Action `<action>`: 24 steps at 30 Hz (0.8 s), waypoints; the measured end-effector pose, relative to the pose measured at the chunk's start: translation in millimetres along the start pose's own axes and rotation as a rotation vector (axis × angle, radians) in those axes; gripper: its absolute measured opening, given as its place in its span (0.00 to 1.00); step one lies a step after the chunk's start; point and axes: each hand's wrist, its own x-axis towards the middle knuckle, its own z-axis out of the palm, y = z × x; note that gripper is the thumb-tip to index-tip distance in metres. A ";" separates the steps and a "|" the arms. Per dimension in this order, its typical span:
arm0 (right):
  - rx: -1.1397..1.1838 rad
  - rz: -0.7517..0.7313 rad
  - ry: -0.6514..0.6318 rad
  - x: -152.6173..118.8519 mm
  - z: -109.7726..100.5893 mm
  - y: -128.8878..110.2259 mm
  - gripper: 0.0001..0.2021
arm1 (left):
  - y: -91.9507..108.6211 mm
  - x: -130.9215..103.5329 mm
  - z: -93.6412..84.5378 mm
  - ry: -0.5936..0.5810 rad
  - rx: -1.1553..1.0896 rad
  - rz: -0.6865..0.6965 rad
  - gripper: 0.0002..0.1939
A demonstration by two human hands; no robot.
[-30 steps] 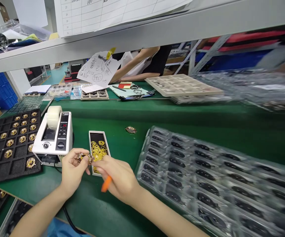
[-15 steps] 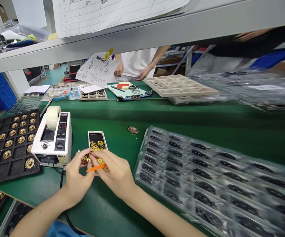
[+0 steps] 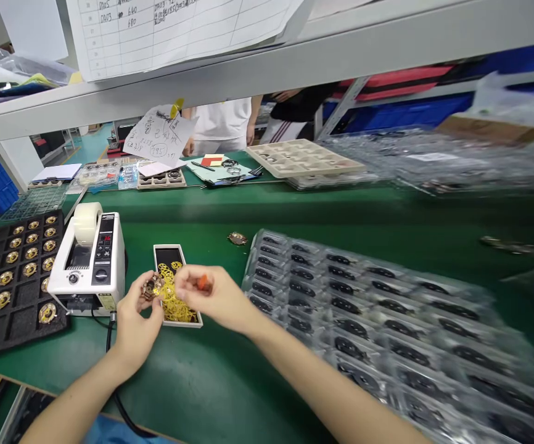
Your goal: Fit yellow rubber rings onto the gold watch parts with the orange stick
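Note:
My left hand [image 3: 135, 324] grips a round watch movement [image 3: 150, 287], brown and gold, between thumb and fingers, tilted above the left side of a white box [image 3: 182, 324]. My right hand [image 3: 214, 293] is closed just to the right of it, thumb and forefinger pinched together. An orange pointed stick [image 3: 203, 282] shows among its curled fingers, mostly hidden. Whether the pinch also has a small part in it cannot be made out. Below both hands, thin yellow toothed rings [image 3: 177, 310] lie heaped in the box.
A white tape dispenser [image 3: 86, 265] stands left of the box. Beyond it, a black foam tray [image 3: 17, 320] has gold movements in its pockets. Clear plastic trays [image 3: 313, 290] with dark parts spread to the right. One loose movement [image 3: 237, 238] lies behind the box. A shelf beam [image 3: 230, 74] crosses above.
My right hand has moved off the movement, opening a gap between the hands. The orange stick now points away, mostly tucked in the fingers. The view has shifted right.

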 end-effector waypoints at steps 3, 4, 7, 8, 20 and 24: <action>-0.273 0.174 -0.047 11.9 -17.6 15.0 0.13 | 2.4 5.2 0.2 -0.009 -0.168 -0.142 0.20; -0.352 0.211 -0.028 15.5 -21.5 21.2 0.14 | 4.2 6.6 -0.2 -0.020 -0.214 -0.165 0.19; -0.526 0.304 0.116 20.3 -35.6 33.8 0.09 | 10.2 10.0 -2.9 -0.050 -0.282 -0.193 0.18; -0.588 0.336 0.181 19.4 -44.0 34.7 0.06 | 11.8 10.8 -4.2 -0.052 -0.289 -0.192 0.18; -1.036 0.813 0.182 -53.6 -199.4 72.8 0.06 | 14.6 11.8 -12.6 -0.055 -0.324 -0.203 0.25; -1.055 0.839 -0.004 -75.3 -204.2 110.0 0.10 | 12.6 10.5 -7.6 -0.107 -0.321 -0.228 0.24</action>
